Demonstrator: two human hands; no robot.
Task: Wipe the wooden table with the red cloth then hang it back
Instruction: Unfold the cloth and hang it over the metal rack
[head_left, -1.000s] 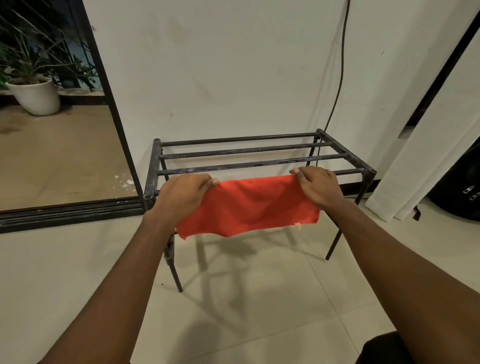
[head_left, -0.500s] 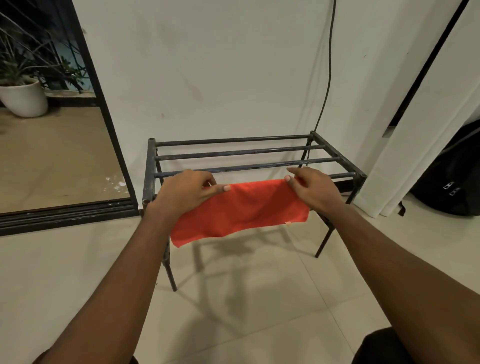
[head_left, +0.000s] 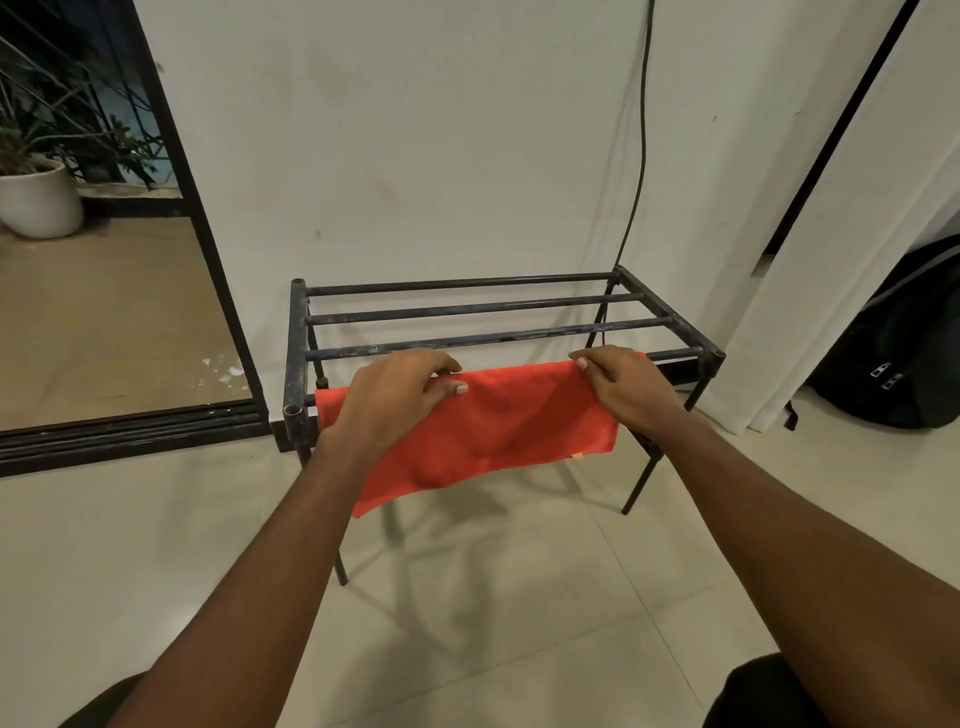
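Tiled floor (head_left: 467, 597), black metal rack (head_left: 467, 310) by white wall (head_left: 415, 156). Draped over front bar (head_left: 675, 355), red cloth (head_left: 514, 421); top edge gripped by left hand (head_left: 395, 400), right corner pinched by right hand (head_left: 626, 387).

L grip (head_left: 395, 405) & R grip (head_left: 631, 389): short pale nails; forearms (head_left: 270, 571) bare; dark garment (head_left: 769, 696) at btm corners.

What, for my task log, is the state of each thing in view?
metal rack, upright, rear bars bare.
red cloth, draped over its front bar, lower edge slanted.
left hand, grips the cloth's top fold.
right hand, grips the cloth's top fold.
backpack, on the floor.
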